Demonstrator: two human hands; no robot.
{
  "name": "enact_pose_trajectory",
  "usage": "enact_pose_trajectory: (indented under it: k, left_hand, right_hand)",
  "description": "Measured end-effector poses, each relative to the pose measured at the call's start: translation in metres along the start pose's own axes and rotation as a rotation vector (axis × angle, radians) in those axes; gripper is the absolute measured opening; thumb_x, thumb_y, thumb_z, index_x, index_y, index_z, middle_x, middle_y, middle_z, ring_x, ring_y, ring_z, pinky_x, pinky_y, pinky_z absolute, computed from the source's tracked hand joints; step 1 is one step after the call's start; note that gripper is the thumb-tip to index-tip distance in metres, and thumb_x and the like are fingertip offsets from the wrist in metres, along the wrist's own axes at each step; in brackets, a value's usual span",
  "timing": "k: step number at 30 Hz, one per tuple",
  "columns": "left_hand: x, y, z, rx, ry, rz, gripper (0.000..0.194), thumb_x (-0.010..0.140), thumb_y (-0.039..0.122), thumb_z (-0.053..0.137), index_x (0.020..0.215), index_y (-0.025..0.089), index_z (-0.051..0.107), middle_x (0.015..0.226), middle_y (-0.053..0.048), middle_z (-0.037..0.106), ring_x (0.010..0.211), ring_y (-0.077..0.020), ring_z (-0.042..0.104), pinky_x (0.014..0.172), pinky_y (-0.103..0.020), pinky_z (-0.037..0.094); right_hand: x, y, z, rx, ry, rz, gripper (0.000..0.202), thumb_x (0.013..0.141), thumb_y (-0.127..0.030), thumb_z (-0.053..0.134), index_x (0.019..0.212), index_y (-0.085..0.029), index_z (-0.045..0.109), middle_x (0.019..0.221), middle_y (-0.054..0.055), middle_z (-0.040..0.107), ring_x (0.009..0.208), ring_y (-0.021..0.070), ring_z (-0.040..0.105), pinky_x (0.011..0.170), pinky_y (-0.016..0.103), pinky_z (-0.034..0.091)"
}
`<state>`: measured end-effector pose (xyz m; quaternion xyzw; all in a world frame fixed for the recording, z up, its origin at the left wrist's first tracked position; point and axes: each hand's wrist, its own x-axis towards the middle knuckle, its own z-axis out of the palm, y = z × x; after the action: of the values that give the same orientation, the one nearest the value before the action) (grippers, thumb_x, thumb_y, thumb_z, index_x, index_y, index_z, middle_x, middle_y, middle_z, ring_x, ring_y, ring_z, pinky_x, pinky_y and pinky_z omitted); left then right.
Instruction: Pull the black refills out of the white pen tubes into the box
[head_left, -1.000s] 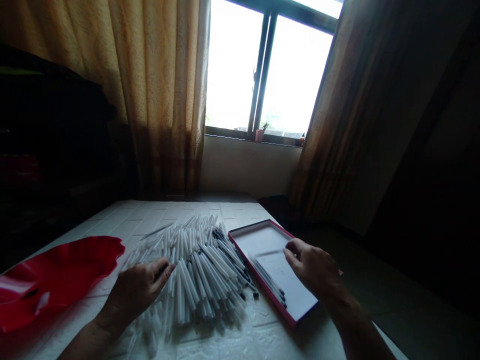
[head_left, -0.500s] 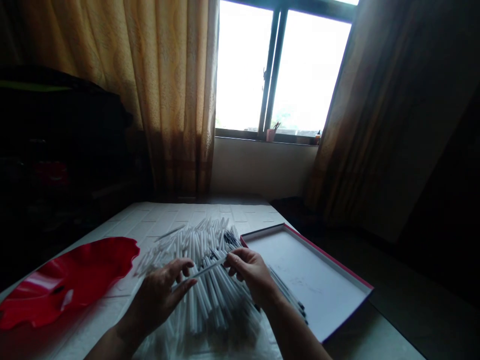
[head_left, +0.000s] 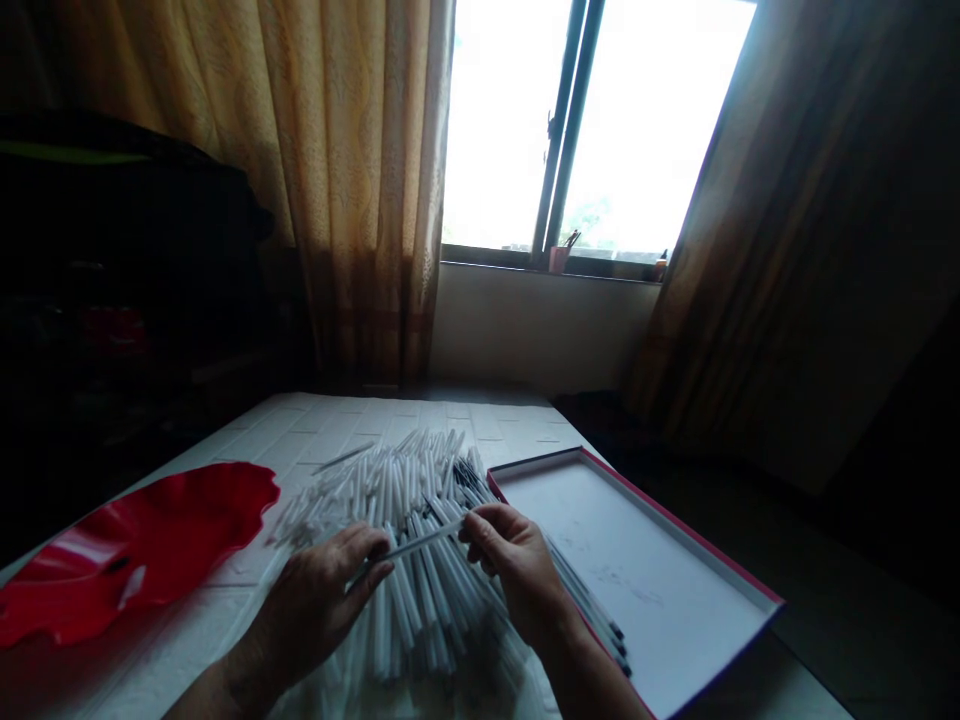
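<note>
Between my two hands a slim, translucent pen barrel (head_left: pixel 425 541) is stretched slightly aslant. The thumb and fingers of my left hand (head_left: pixel 330 578) close on its left end. My right hand (head_left: pixel 504 548) pinches the other end, its remaining fingers curled in. Whether a refill sits inside the barrel cannot be made out. Under and behind both hands spreads a big heap of similar pale barrels (head_left: pixel 397 485), its near part blurred. Thin dark-tipped sticks (head_left: pixel 466 472) lie at the heap's right side.
A shallow box lid (head_left: pixel 660 600), white inside with a red rim, lies at the right; several dark-ended pens (head_left: pixel 600 615) run along its left side. At left is a red wavy-edged bowl (head_left: pixel 172 540). A white brick-patterned cover (head_left: pixel 300 430) lies on the table. Beyond are a window and curtains.
My left fingers have closed onto the barrel's left end; before, they were spread wider around it. My right hand keeps its pinch. The view has shifted slightly.
</note>
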<state>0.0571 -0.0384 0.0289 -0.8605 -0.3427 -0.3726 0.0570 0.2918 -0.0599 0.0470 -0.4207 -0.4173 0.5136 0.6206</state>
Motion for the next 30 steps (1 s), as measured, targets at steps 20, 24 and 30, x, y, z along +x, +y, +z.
enact_pose_trajectory:
  k: [20, 24, 30]
  left_hand:
    - [0.003, -0.003, -0.002, -0.086, -0.036, -0.071, 0.031, 0.105, 0.041, 0.039, 0.093, 0.024, 0.063, 0.077, 0.001, 0.074, 0.066, -0.0156, 0.075, 0.056, -0.02, 0.056]
    - [-0.002, -0.008, 0.005, -0.111, -0.009, -0.097, 0.021, 0.1, 0.044, 0.049, 0.105, 0.025, 0.057, 0.076, 0.004, 0.073, 0.058, -0.0148, 0.072, 0.053, -0.021, 0.054]
    - [-0.003, -0.012, 0.008, -0.127, 0.011, -0.119, 0.025, 0.1, 0.044, 0.047, 0.099, 0.025, 0.062, 0.085, -0.001, 0.074, 0.073, -0.0179, 0.075, 0.066, -0.025, 0.058]
  right_hand:
    - [0.013, 0.036, -0.009, -0.024, 0.049, -0.114, 0.045, 0.06, -0.056, 0.086, 0.081, -0.017, 0.081, 0.053, -0.003, 0.056, 0.048, 0.0089, 0.04, 0.045, 0.023, 0.031]
    - [0.014, 0.037, -0.01, -0.045, 0.055, -0.123, 0.045, 0.061, -0.058, 0.084, 0.077, -0.017, 0.08, 0.051, -0.003, 0.055, 0.046, 0.008, 0.037, 0.044, 0.022, 0.03]
    - [0.014, 0.035, -0.01, -0.058, 0.055, -0.125, 0.044, 0.061, -0.057, 0.084, 0.078, -0.016, 0.08, 0.052, -0.003, 0.057, 0.046, 0.0082, 0.039, 0.044, 0.022, 0.031]
